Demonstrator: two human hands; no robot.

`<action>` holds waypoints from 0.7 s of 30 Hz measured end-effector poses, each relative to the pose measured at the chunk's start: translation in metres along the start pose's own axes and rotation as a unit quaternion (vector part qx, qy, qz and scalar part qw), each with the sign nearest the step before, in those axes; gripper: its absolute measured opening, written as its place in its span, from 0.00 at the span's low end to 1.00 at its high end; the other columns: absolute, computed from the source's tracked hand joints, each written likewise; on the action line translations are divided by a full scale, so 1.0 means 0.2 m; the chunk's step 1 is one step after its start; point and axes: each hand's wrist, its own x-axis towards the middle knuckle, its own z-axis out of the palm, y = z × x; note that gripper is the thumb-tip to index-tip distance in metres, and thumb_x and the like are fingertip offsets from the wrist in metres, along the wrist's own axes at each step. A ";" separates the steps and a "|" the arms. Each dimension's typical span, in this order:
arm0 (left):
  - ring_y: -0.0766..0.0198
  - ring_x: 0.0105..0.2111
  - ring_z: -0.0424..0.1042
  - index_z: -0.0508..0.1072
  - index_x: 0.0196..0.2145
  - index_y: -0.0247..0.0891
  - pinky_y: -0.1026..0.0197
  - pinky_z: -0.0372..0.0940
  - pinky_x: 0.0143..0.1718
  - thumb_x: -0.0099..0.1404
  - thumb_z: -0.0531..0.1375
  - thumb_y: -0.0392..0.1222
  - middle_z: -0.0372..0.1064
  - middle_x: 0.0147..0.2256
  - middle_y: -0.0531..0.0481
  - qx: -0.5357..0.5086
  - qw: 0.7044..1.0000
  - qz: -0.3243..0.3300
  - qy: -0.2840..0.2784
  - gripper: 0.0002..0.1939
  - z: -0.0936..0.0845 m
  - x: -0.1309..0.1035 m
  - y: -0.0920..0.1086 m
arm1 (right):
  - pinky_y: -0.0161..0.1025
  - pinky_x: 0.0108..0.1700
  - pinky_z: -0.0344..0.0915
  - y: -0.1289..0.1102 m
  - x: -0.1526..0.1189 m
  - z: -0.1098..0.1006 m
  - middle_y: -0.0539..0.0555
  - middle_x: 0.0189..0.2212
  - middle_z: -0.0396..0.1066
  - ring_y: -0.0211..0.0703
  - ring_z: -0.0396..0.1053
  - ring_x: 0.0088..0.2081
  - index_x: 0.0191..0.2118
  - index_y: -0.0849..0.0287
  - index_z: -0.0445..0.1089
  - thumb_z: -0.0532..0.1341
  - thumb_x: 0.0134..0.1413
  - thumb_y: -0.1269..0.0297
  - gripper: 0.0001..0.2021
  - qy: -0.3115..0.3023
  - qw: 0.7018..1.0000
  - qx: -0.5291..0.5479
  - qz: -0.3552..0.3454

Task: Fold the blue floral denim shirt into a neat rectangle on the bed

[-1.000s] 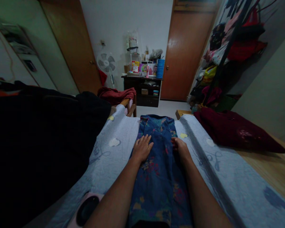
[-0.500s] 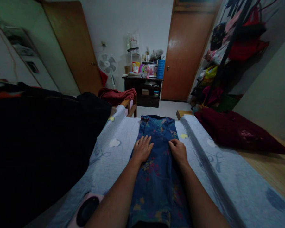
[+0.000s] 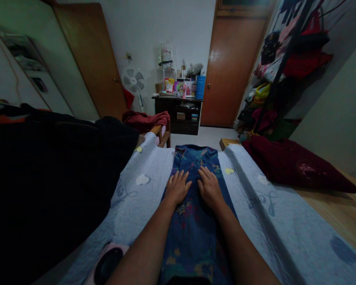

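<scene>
A dark blue garment with a floral print [image 3: 192, 233] lies lengthwise in front of me, its sides folded inward into a long strip. My left hand [image 3: 178, 188] rests flat on its left part, fingers stretched out. On the right part lies my right hand [image 3: 209, 186], also flat with fingers extended and palm down. Neither hand grips the cloth. Beneath the garment spreads a light grey-blue patterned sheet [image 3: 142, 198]. The garment's dark collar end points away from me; its near end is partly cut off by the lower frame edge.
Black clothing [image 3: 56, 178] is heaped on the left. A maroon folded garment [image 3: 296, 166] lies on the right near a wooden surface [image 3: 335, 209]. Close to my left forearm is a pink object with a black round face [image 3: 108, 265]. Farther off stands a dark cabinet [image 3: 178, 114].
My right hand has shifted left from the garment's right edge onto its top. Its bent fingers have straightened out flat. The left hand stays in place.
</scene>
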 end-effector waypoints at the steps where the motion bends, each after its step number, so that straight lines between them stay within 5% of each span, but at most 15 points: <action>1: 0.52 0.67 0.47 0.52 0.67 0.43 0.46 0.46 0.65 0.73 0.40 0.55 0.49 0.67 0.47 0.001 1.000 0.001 0.000 0.30 0.00 0.00 0.00 | 0.52 0.65 0.47 -0.01 0.00 0.02 0.58 0.65 0.56 0.49 0.50 0.66 0.63 0.59 0.59 0.49 0.63 0.63 0.24 -0.025 1.000 0.003 -0.008; 7: 0.52 0.67 0.47 0.54 0.66 0.43 0.46 0.47 0.65 0.73 0.42 0.55 0.49 0.67 0.46 0.006 1.000 -0.003 -0.004 0.29 -0.01 0.00 0.00 | 0.52 0.66 0.44 -0.02 -0.04 0.08 0.62 0.67 0.49 0.53 0.45 0.68 0.66 0.62 0.55 0.50 0.65 0.50 0.30 -0.113 0.993 -0.010 0.034; 14: 0.52 0.67 0.48 0.55 0.66 0.43 0.47 0.47 0.65 0.73 0.43 0.54 0.50 0.67 0.45 0.017 1.000 -0.005 -0.002 0.28 -0.01 0.00 0.01 | 0.53 0.66 0.45 -0.01 -0.02 0.09 0.62 0.67 0.48 0.54 0.45 0.68 0.66 0.63 0.54 0.49 0.65 0.48 0.31 -0.154 0.987 -0.017 0.049; 18: 0.52 0.66 0.49 0.58 0.65 0.42 0.46 0.48 0.65 0.72 0.46 0.51 0.52 0.66 0.45 -0.011 1.000 -0.016 -0.008 0.26 -0.03 0.01 0.01 | 0.50 0.65 0.49 0.00 -0.02 0.07 0.62 0.65 0.56 0.52 0.52 0.66 0.63 0.63 0.59 0.50 0.64 0.54 0.27 -0.113 0.993 0.011 0.040; 21: 0.51 0.64 0.54 0.62 0.62 0.41 0.46 0.51 0.63 0.70 0.50 0.45 0.56 0.65 0.46 -0.051 0.998 -0.022 0.006 0.24 -0.07 0.04 0.02 | 0.48 0.62 0.53 0.04 -0.01 0.02 0.62 0.60 0.63 0.50 0.59 0.62 0.60 0.63 0.64 0.50 0.63 0.61 0.23 -0.017 0.997 0.019 0.077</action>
